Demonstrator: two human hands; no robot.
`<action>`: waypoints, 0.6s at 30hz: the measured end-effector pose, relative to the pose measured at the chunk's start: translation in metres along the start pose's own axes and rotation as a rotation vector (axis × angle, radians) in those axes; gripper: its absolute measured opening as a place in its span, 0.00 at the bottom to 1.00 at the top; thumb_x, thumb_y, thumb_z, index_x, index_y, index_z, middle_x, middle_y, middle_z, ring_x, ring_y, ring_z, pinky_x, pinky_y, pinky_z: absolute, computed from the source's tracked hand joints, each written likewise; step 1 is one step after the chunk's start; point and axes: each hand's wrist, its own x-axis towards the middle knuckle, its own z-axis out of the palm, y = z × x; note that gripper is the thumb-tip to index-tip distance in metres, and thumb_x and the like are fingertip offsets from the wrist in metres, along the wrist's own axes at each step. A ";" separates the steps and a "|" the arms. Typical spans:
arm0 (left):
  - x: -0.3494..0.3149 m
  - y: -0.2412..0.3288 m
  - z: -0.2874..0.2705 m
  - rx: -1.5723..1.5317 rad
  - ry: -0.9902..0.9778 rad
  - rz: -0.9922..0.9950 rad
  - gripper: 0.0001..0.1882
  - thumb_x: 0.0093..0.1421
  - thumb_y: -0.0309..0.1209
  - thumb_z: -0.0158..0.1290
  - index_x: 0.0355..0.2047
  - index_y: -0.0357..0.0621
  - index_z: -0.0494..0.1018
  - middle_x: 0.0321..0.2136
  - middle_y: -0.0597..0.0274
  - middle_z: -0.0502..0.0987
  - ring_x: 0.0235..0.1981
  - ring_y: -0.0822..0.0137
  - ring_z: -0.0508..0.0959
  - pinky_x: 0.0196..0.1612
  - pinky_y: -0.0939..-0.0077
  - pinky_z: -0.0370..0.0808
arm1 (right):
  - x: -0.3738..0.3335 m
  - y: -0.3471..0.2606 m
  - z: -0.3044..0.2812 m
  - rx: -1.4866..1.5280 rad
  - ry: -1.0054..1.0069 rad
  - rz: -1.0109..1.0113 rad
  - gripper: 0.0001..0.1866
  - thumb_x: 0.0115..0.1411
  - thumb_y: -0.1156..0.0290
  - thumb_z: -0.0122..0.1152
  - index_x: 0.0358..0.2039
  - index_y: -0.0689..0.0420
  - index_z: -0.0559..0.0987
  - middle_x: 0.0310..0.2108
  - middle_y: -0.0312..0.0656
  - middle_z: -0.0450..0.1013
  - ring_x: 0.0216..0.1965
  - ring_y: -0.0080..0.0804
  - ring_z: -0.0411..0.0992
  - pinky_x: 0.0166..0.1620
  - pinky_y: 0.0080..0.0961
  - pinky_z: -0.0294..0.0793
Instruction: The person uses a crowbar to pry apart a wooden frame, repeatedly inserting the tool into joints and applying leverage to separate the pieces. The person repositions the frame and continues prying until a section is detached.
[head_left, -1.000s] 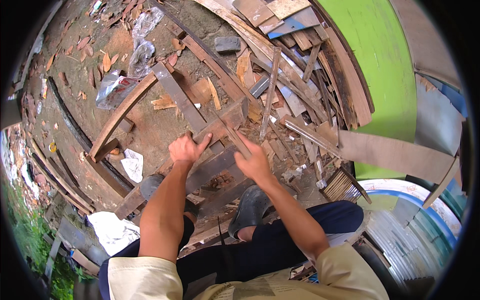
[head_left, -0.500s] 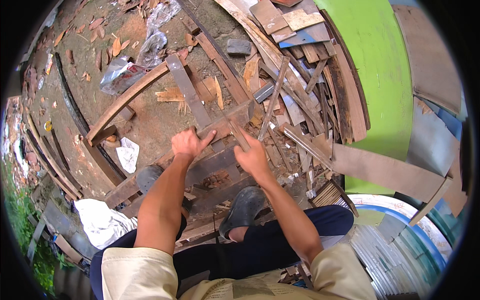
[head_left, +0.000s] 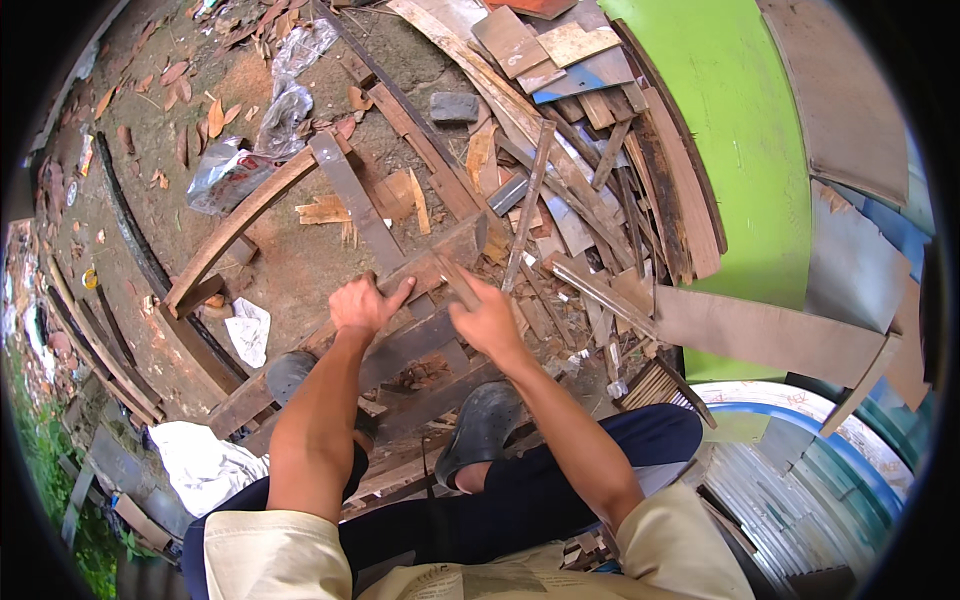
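A thick brown wooden beam (head_left: 448,248) lies slantwise in front of me, across other timbers. My left hand (head_left: 362,304) is closed over its edge, thumb stretched along the top. Just to the right, my right hand (head_left: 487,318) is wrapped round a narrow brown handle-like strip (head_left: 457,284). The strip slants from my fist up onto the beam; its kind is not clear, and my fingers hide its lower part. A flat dark plank (head_left: 355,198) runs away from the beam on the far side. My shoe (head_left: 480,432) is close beneath the right forearm.
Scrap wood (head_left: 560,190) is heaped at the right, beside a bright green panel (head_left: 740,130). A grey block (head_left: 454,107) lies farther off. Clear plastic (head_left: 285,115) and dry leaves litter the ground. White cloth (head_left: 205,465) lies at my left, and a brown board (head_left: 770,332) juts out right.
The whole view has shifted slightly, so things appear a little lower and to the left. Both hands keep their holds; the strip's far tip appears slightly nearer to me.
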 end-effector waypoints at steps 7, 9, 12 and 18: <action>-0.005 -0.016 -0.001 0.026 -0.005 -0.047 0.47 0.56 0.77 0.47 0.31 0.36 0.81 0.24 0.42 0.83 0.30 0.45 0.86 0.35 0.54 0.81 | -0.194 0.033 -0.071 0.005 -0.004 -0.022 0.37 0.52 0.79 0.58 0.67 0.58 0.72 0.47 0.57 0.82 0.48 0.44 0.84 0.51 0.30 0.79; -0.005 -0.014 -0.005 0.028 -0.020 -0.059 0.47 0.56 0.77 0.48 0.32 0.36 0.81 0.24 0.41 0.83 0.30 0.45 0.86 0.35 0.54 0.81 | -0.201 0.035 -0.076 -0.028 0.007 -0.062 0.37 0.52 0.80 0.57 0.67 0.60 0.73 0.46 0.55 0.82 0.45 0.36 0.83 0.49 0.26 0.78; -0.002 -0.013 0.004 0.011 0.028 -0.022 0.47 0.56 0.77 0.48 0.33 0.36 0.81 0.25 0.42 0.83 0.30 0.45 0.86 0.35 0.53 0.81 | -0.112 0.062 -0.033 0.009 0.015 -0.120 0.35 0.54 0.78 0.57 0.66 0.60 0.73 0.42 0.51 0.83 0.37 0.23 0.79 0.45 0.22 0.77; -0.003 -0.004 -0.006 0.015 -0.058 -0.071 0.44 0.56 0.74 0.50 0.33 0.37 0.81 0.26 0.41 0.83 0.33 0.44 0.86 0.39 0.51 0.80 | -0.032 0.034 0.011 0.038 0.060 -0.060 0.33 0.57 0.73 0.59 0.66 0.60 0.73 0.39 0.52 0.82 0.38 0.26 0.78 0.45 0.25 0.77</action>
